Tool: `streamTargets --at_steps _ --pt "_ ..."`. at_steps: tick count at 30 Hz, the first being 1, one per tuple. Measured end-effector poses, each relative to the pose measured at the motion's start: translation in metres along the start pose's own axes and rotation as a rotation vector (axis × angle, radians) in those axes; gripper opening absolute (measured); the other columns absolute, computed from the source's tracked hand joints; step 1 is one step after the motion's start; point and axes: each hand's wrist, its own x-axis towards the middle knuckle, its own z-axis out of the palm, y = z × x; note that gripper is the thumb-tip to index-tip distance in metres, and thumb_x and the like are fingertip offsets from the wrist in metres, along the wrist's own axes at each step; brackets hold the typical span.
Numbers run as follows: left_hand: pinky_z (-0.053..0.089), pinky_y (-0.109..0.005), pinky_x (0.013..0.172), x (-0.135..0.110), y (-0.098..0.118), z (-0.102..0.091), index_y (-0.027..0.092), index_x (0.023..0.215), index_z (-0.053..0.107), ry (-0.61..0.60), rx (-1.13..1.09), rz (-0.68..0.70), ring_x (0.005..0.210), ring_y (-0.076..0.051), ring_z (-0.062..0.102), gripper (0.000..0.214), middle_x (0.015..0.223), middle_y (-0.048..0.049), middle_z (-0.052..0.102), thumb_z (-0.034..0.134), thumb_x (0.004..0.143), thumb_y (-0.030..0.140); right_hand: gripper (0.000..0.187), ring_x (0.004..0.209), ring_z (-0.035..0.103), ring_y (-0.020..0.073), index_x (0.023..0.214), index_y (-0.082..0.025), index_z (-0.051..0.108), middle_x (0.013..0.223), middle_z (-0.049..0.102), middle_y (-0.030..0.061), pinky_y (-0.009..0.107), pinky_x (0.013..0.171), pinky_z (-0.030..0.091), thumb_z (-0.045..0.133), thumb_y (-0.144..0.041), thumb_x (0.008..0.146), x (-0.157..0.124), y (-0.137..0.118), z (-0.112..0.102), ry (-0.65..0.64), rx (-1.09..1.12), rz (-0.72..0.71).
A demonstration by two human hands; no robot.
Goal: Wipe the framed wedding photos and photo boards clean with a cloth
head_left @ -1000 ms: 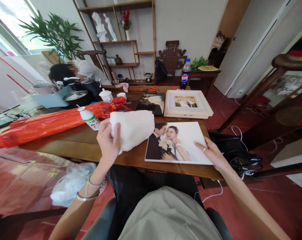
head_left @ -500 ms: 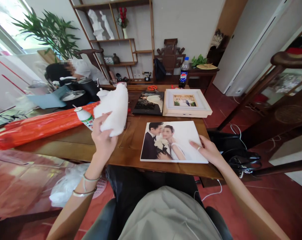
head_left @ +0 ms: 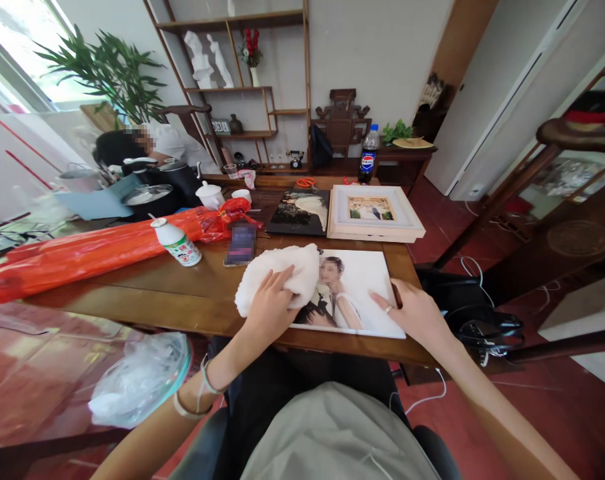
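A large photo print [head_left: 362, 287] of a couple lies flat at the near edge of the wooden table [head_left: 147, 293]. My left hand [head_left: 272, 310] presses a white cloth [head_left: 277, 273] down on the print's left part, fingers curled over the cloth. At the print's right edge rests my right hand [head_left: 412, 313], fingers spread flat on it, a ring on one finger.
A phone [head_left: 242, 243], a small white bottle [head_left: 178, 241] and a long red plastic bag [head_left: 92, 250] lie to the left. Behind the print are a dark photo [head_left: 302, 212] and a white framed picture [head_left: 375, 213]. Another person [head_left: 132, 143] sits at the far left.
My left hand has brought the cloth down from the air onto the left part of the print. The right hand has stayed at the print's right edge.
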Motion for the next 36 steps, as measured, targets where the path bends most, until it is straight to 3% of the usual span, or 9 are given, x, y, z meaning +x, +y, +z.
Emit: streamTargets --at_steps 4,7,10,14,21,29,36 --pt "0.037 -0.052 0.112 0.004 0.006 0.003 0.016 0.068 0.072 0.003 0.067 0.167 0.137 -0.034 0.037 0.023 0.148 -0.0117 0.041 0.054 0.079 0.007 0.064 0.122 0.052 0.0318 0.135 -0.018 0.045 0.137 0.046 0.0177 0.045 0.098 0.047 0.060 -0.050 0.082 0.011 0.002 0.006 0.185 0.250 -0.182" --pt "0.038 -0.047 0.113 0.001 0.000 0.008 0.017 0.075 0.073 -0.010 0.035 0.269 0.137 -0.028 0.039 0.024 0.145 -0.0102 0.046 0.052 0.084 0.008 0.052 0.129 0.047 0.0284 0.128 -0.021 0.054 0.141 0.045 0.0132 0.044 0.107 0.040 0.064 -0.042 0.081 0.020 0.004 0.014 0.200 0.399 -0.259" --pt "0.038 -0.048 0.112 -0.004 -0.006 0.013 0.015 0.079 0.073 -0.004 -0.014 0.208 0.130 -0.027 0.048 0.024 0.141 -0.0136 0.050 0.050 0.086 0.009 0.040 0.126 0.052 0.0266 0.118 -0.022 0.061 0.137 0.053 0.0109 0.044 0.108 0.040 0.066 -0.038 0.081 0.024 0.006 0.021 0.172 0.506 -0.255" --pt "0.033 -0.053 0.113 -0.007 -0.005 0.016 0.013 0.075 0.072 0.013 -0.048 0.122 0.132 -0.029 0.045 0.024 0.144 -0.0167 0.045 0.051 0.085 0.009 0.043 0.128 0.050 0.0265 0.121 -0.023 0.061 0.140 0.052 0.0113 0.046 0.109 0.040 0.066 -0.039 0.082 0.021 0.010 0.026 0.121 0.578 -0.283" --pt "0.031 -0.047 0.116 -0.003 -0.007 0.016 0.014 0.073 0.070 -0.008 -0.065 0.106 0.133 -0.027 0.045 0.024 0.146 -0.0142 0.044 0.051 0.086 0.011 0.044 0.140 0.037 0.0261 0.132 -0.024 0.055 0.146 0.047 0.0105 0.051 0.115 0.032 0.052 -0.040 0.091 0.023 0.012 0.030 0.045 0.471 -0.368" --pt "0.033 -0.047 0.114 0.002 -0.013 0.018 0.013 0.079 0.069 -0.035 -0.066 0.093 0.133 -0.028 0.044 0.020 0.145 -0.0169 0.044 0.050 0.085 0.010 0.044 0.142 0.032 0.0239 0.136 -0.021 0.051 0.147 0.045 0.0108 0.050 0.116 0.030 0.044 -0.036 0.096 0.024 0.012 0.033 0.046 0.420 -0.394" --pt "0.043 -0.043 0.108 0.021 -0.030 0.022 0.014 0.084 0.067 0.083 -0.086 -0.001 0.128 -0.028 0.049 0.017 0.143 -0.0146 0.046 0.050 0.085 0.012 0.042 0.140 0.037 0.0245 0.134 -0.022 0.053 0.145 0.048 0.0110 0.050 0.115 0.033 0.047 -0.036 0.095 0.025 0.012 0.034 0.067 0.433 -0.384"
